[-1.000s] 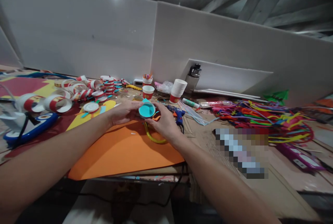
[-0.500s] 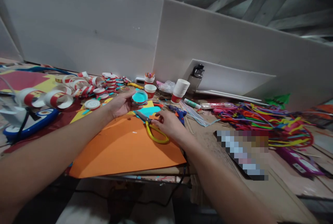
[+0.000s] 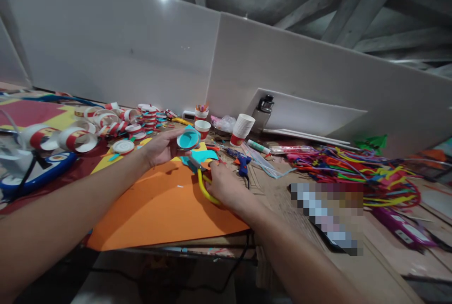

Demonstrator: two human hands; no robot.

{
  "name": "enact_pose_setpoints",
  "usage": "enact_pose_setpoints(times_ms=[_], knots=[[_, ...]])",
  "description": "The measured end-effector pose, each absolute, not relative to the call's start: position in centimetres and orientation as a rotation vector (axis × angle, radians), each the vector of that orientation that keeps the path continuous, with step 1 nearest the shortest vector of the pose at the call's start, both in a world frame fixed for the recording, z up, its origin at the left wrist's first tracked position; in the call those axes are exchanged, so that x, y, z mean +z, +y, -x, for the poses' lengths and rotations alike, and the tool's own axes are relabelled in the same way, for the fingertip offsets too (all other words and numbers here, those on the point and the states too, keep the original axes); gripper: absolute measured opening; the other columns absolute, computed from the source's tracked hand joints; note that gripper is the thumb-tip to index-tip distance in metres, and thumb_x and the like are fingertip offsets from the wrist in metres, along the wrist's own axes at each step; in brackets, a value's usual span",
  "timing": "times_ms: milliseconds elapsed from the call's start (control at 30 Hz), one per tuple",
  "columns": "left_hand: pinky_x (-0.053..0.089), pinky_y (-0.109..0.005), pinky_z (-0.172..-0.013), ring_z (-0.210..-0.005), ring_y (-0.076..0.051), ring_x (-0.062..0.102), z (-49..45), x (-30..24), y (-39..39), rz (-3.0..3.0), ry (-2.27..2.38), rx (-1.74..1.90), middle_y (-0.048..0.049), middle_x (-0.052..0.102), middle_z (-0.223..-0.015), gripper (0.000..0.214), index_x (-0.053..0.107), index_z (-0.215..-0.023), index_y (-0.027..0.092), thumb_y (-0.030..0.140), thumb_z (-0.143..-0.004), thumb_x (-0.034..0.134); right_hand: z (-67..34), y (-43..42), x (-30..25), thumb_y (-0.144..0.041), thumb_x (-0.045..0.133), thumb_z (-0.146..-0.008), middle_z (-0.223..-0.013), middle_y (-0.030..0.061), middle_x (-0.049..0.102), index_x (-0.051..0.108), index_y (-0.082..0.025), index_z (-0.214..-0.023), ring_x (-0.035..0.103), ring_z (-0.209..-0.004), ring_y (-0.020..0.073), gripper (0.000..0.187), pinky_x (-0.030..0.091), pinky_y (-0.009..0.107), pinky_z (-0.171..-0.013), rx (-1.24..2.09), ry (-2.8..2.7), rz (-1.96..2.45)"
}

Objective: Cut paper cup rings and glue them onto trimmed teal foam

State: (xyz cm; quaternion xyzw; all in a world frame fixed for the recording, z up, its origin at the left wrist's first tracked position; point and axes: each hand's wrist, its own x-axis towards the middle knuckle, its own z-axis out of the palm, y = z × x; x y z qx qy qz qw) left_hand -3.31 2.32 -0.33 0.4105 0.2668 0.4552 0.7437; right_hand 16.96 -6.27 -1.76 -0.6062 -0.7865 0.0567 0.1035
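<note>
My left hand holds a small round piece covered with teal paper, lifted a little above the table. My right hand is closed on the yellow handles of a pair of scissors, which lie on the orange paper sheet. A scrap of teal paper lies under the scissor blades, just below the held piece.
Cut red-and-white cup rings litter the left. Behind stand paper cups, a cup with pencils, a dark bottle, a blue glue gun. Coloured pipe cleaners pile on the right. White boards wall off the back.
My left hand took the teal round piece alone and lifted it left. My right hand left it, dropped to the scissors and closed on their yellow handles.
</note>
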Motion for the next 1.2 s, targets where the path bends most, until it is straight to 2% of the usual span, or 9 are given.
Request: enact_pose_setpoints(times_ms=[167,300,500,633,833,1067,1200], knots=[[0.057,-0.025,-0.049,-0.077,-0.022,0.072,3.9,0.1,2.5,-0.884,0.559,1.097,-0.0091,0.073,-0.093,0.024,0.066,-0.106,0.014,0.025,-0.086,0.059,-18.1,-5.4,-1.0,-0.016,0.058,-0.076,-0.077,0.0055,0.066,0.062,-0.017,-0.085,0.058,-0.067,0.0163,0.010,0.036,0.024,-0.056,0.303,-2.152,1.642],[0.055,-0.025,-0.047,-0.073,-0.021,0.071,3.9,0.3,2.6,-0.883,0.529,1.122,-0.0090,0.073,-0.087,0.025,0.066,-0.105,0.013,0.026,-0.085,0.059,-18.6,-5.4,-0.8,-0.016,0.054,-0.075,-0.070,-0.0014,0.061,0.060,-0.018,-0.090,0.050,-0.056,0.0110,0.016,0.035,0.021,-0.050,0.624,-1.950,1.397],[0.059,-0.028,-0.055,-0.075,-0.018,0.070,2.9,-0.1,2.1,-0.820,0.549,1.195,-0.0059,0.072,-0.091,0.020,0.065,-0.104,0.016,0.023,-0.088,0.056,-18.1,-5.9,-0.6,-0.015,0.053,-0.074,-0.087,0.0014,0.062,0.055,-0.023,-0.112,0.057,-0.077,0.0157,0.039,0.045,0.024,-0.064,0.662,-1.904,1.248],[0.058,-0.027,-0.054,-0.077,-0.019,0.070,2.1,0.2,1.3,-0.790,0.576,1.201,-0.0059,0.073,-0.090,0.020,0.064,-0.105,0.016,0.024,-0.088,0.057,-17.6,-5.9,-0.1,-0.023,0.053,-0.081,-0.082,0.0002,0.058,0.051,-0.021,-0.117,0.054,-0.071,0.0152,0.037,0.045,0.026,-0.064,0.631,-1.843,1.257],[0.059,-0.030,-0.064,-0.077,-0.017,0.069,1.8,0.6,0.7,-0.786,0.534,1.254,-0.0059,0.073,-0.091,0.019,0.065,-0.103,0.016,0.023,-0.088,0.056,-17.7,-6.3,0.5,-0.035,0.053,-0.088,-0.090,0.0010,0.058,0.053,-0.022,-0.113,0.054,-0.084,0.0163,0.028,0.045,0.028,-0.077,0.531,-1.892,1.196],[0.058,-0.035,-0.075,-0.086,-0.019,0.068,1.9,0.2,0.6,-0.953,0.501,1.247,-0.0085,0.072,-0.099,0.018,0.066,-0.100,0.016,0.026,-0.086,0.060,-18.1,-5.7,-0.4,-0.045,0.056,-0.087,-0.071,-0.0028,0.050,0.053,-0.022,-0.101,0.053,-0.073,0.0145,0.026,0.046,0.026,-0.066,0.658,-1.738,1.178],[0.056,-0.032,-0.078,-0.087,-0.020,0.068,1.5,0.2,-0.1,-1.121,0.446,1.205,-0.0110,0.072,-0.102,0.026,0.069,-0.102,0.013,0.026,-0.079,0.069,-17.8,-5.4,-0.5,-0.048,0.061,-0.083,-0.076,-0.0020,0.051,0.050,-0.023,-0.109,0.055,-0.072,0.0140,0.038,0.047,0.025,-0.063,0.749,-1.610,1.128]])
